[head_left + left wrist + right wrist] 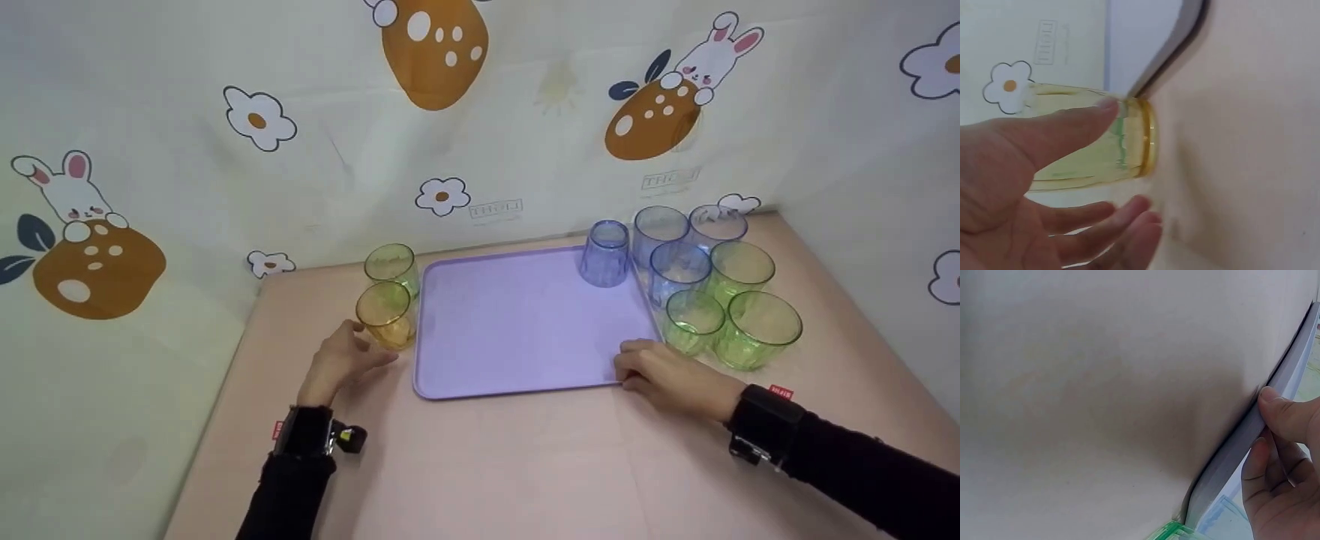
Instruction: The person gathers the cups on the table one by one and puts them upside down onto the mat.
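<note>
1. While pinching near edge of lilac rectangular rimmed tray (525, 330) w/ R hand (670, 375), holding L hand (337, 364) w/ fingers spread loosely by transp. amber round tumbler (390, 319), just L of tray.
2. Farther back, can see inverted transp. blue round tumbler (606, 262) on tray, far R corner.

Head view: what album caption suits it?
Purple tray bearing one upside-down blue glass, left hand beside a yellow glass, right hand at the tray's near edge.

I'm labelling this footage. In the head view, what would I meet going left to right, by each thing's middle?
Left hand, yellow tumbler, purple tray, upside-down blue tumbler, right hand, rightmost green tumbler.
</note>
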Motion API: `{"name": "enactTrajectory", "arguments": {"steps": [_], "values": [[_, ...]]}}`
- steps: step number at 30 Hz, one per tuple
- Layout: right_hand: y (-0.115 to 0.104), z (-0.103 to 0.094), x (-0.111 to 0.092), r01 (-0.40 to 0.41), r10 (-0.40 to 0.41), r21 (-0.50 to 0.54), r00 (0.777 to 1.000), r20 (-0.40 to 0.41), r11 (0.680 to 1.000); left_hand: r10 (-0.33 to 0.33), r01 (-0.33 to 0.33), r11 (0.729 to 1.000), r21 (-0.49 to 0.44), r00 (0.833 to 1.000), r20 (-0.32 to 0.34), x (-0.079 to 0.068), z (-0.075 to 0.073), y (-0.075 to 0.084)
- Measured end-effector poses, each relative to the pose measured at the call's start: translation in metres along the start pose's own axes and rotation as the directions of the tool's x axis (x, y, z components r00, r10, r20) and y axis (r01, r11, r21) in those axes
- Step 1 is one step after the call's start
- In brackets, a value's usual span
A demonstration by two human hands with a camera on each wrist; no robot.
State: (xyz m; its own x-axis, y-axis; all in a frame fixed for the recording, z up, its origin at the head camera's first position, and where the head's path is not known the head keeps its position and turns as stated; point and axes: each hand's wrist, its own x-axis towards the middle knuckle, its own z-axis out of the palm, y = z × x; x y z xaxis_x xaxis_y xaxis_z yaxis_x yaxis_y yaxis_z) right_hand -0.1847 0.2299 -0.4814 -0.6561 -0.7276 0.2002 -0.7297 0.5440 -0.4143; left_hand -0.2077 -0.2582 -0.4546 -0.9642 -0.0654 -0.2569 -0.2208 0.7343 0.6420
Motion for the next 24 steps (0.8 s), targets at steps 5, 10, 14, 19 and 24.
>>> {"name": "enactTrajectory", "arguments": {"steps": [5,10,14,19,24], "values": [[0.000,0.001,0.000,0.011,-0.010,0.002,1.000,-0.014,1.000,0.052,-0.064,0.979,-0.192,0.997,-0.064,0.014,0.009,-0.009],[0.000,0.000,-0.001,0.006,-0.006,0.016,1.000,-0.022,1.000,0.088,-0.113,0.960,-0.257,0.991,-0.105,0.022,0.018,-0.014],[0.000,0.001,-0.002,0.007,-0.006,0.015,1.000,-0.029,1.000,0.100,-0.131,0.952,-0.277,0.988,-0.121,0.026,0.024,-0.013],[0.001,0.002,-0.002,0.011,-0.011,0.013,0.999,-0.032,1.000,0.111,-0.146,0.952,-0.269,0.984,-0.141,0.028,0.030,-0.012],[0.002,0.002,-0.003,0.012,-0.011,0.018,0.999,-0.039,1.000,0.131,-0.175,0.937,-0.301,0.978,-0.164,0.029,0.035,-0.010]]}}
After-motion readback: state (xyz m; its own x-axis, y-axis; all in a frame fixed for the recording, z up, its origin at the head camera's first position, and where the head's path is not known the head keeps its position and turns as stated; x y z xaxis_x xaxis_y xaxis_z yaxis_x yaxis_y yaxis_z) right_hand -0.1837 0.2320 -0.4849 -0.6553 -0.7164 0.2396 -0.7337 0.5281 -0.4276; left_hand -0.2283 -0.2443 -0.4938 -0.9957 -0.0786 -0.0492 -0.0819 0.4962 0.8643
